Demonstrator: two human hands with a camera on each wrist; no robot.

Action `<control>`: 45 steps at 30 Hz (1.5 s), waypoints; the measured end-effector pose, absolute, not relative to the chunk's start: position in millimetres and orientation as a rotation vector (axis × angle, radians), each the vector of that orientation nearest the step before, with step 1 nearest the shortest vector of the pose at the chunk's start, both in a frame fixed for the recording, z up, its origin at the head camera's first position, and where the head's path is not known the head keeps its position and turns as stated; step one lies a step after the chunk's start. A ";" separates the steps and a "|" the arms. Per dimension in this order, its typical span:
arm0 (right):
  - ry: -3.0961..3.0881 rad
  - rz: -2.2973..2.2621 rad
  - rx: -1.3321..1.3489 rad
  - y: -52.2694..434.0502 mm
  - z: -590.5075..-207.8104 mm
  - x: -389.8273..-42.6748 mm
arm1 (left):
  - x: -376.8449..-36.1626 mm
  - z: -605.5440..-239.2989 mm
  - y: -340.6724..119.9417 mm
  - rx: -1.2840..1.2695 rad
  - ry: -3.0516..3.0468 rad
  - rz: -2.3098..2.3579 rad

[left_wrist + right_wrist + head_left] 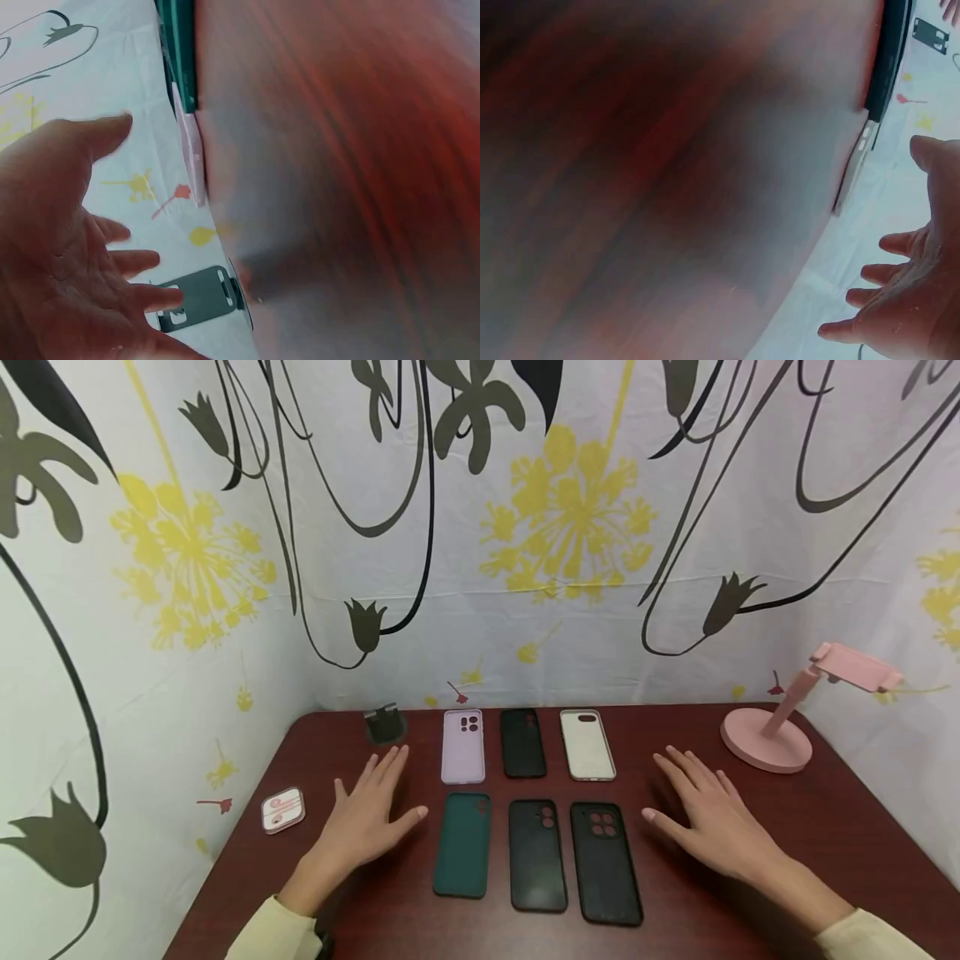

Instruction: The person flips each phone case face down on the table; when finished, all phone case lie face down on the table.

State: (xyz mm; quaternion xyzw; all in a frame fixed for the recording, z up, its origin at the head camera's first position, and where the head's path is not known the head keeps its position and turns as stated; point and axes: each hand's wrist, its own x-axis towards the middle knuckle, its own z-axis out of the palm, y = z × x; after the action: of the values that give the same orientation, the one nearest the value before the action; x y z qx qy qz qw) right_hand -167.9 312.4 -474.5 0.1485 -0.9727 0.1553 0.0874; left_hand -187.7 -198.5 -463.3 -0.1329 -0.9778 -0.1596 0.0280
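My left hand (pixel 366 817) is held palm down with fingers spread, left of the phone cases and gripping nothing. Its thumb points toward a dark green phone case (pixel 462 845). On the other side, my right hand (pixel 714 823) is spread the same way, beside a black phone case with a square camera cutout (pixel 609 877). Between these two lies another black phone case (pixel 537 868). The back row has a lilac phone case (pixel 462 756), a black phone case (pixel 523 752) and a white phone case (pixel 588 752). Both wrist views show the hands raised off the tabletop.
A small dark folding stand (pixel 386 725) stands beyond my left fingertips. At the left edge lies a white rounded-square piece (pixel 283 810) with red print. A pink phone stand (pixel 767 739) occupies the back right of the dark red table (pixel 405 927). Patterned cloth (pixel 480 652) hangs behind.
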 end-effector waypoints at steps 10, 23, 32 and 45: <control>-2.864 0.638 0.548 274.1 -463.2 -192.1 | -208.4 -455.7 -187.1 -0.379 -2.992 -1.041; -2.884 1.430 0.644 202.6 -448.5 -233.6 | -247.2 -451.7 -181.6 -0.227 -2.909 -1.647; -2.803 2.046 0.578 154.1 -445.5 -253.3 | -267.6 -450.7 -170.7 -0.116 -2.874 -1.884; -2.453 2.711 0.239 113.8 -458.2 -278.6 | -293.7 -458.8 -152.9 0.014 -2.919 -1.918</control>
State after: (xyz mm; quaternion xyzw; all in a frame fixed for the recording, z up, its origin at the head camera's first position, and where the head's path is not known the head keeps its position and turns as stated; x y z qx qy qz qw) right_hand -278.6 113.8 -458.2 0.0629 -0.6469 0.7148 -0.2581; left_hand -293.7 -152.9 -458.8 0.0039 -0.8229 -0.5407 -0.1745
